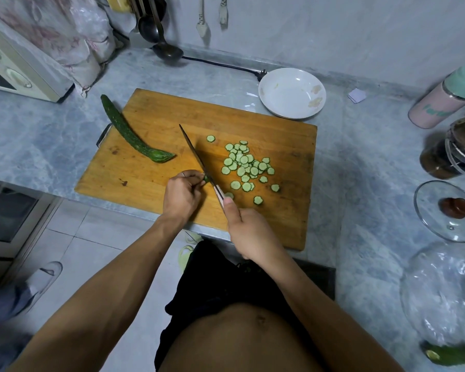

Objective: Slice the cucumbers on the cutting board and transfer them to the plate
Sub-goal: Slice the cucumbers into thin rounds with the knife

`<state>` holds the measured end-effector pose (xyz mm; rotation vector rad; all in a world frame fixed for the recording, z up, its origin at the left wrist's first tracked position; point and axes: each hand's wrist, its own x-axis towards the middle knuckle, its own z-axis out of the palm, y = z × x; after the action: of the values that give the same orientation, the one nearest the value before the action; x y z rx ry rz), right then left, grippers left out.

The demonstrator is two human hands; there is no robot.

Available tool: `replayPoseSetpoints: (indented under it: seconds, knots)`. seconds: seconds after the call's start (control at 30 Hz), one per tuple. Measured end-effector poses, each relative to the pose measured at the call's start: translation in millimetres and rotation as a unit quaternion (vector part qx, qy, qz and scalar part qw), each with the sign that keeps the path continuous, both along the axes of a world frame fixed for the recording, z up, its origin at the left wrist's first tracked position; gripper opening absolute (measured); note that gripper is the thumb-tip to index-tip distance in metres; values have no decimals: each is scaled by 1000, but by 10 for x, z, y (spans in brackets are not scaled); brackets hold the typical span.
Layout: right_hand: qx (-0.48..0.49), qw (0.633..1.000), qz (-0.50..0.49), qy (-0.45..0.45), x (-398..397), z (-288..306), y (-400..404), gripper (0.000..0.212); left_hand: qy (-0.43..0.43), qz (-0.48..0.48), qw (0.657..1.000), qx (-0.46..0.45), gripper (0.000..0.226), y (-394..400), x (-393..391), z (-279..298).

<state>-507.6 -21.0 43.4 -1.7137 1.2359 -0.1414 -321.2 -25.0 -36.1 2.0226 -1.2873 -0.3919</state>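
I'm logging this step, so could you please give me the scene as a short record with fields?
left hand: pinches the last cucumber stub against the cutting board
right hand: grips the knife, blade beside the stub
slices: heaped on the board, right of the blade
whole cucumber: uncut, lying over the board's left edge
plate: beyond the board, no slices in it

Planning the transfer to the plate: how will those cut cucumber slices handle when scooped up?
The cucumber slices look thin and light, so they would probably scatter if pushed fast. Their cut faces look moist, so likely slippery and clingy. They lie flat on the cutting board, so rolling seems unlikely.
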Motion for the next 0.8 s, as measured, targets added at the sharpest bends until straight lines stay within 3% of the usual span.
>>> replayPoseSetpoints:
  seconds: [0.2,0.4,0.5,0.67,0.8]
  knots:
    - [-24,1000,-17,3,167,-163,-11,68,-9,-23,1000,-7,28,19,-17,-4]
    - [39,997,-59,-25,50,-164,-226,68,1,7,1000,-20,22,31,10,46]
    - [-62,998,16,-9,-169,-23,-395,60,-3,17,999,-51,21,74,70,217]
    - [-210,969,105,79,-443,3,-653,65,-12,5,977,-213,13,81,13,601]
    - [-288,932,163,149,-533,-20,-665,59,-40,-175,976,-122,16,-35,-109,701]
